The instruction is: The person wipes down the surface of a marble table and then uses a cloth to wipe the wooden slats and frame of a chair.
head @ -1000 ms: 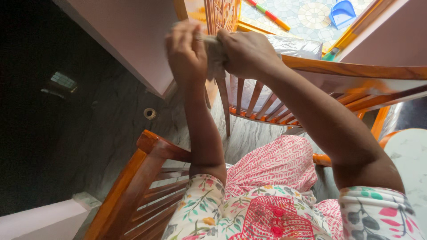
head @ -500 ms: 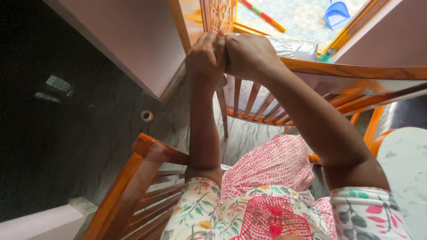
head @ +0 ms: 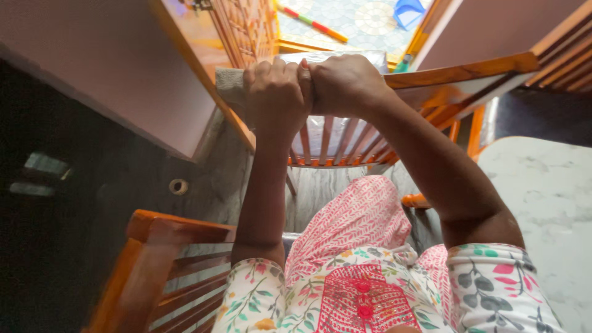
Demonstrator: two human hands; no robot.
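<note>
— Left hand (head: 275, 92)?
— Curled into a fist, fingers pressed together around a grey cloth (head: 229, 83). One end of the cloth sticking out past the knuckles on the left side, over the edge of the orange wooden door frame (head: 203, 77).

— Right hand (head: 342, 83)?
— Also clenched, knuckles up, thumb side butted against the left hand. Fingers folded tight; cannot tell how much of the cloth sits inside this fist, hidden by the fingers.

— Where exactly, both fists?
— Raised together just above the top rail of a wooden slatted chair (head: 456, 77), touching each other, near the rail's left end.

— Around them?
— Below, a lap in pink leaf-patterned fabric (head: 351, 222) and a floral top. Another orange slatted chair (head: 166, 259) at lower left, blurred. White marble tabletop (head: 542, 203) at right. Small round ring (head: 179, 186) on the dark stone floor at left. Far off, through the doorway, a blue dustpan (head: 409, 12) on patterned tiles.
</note>
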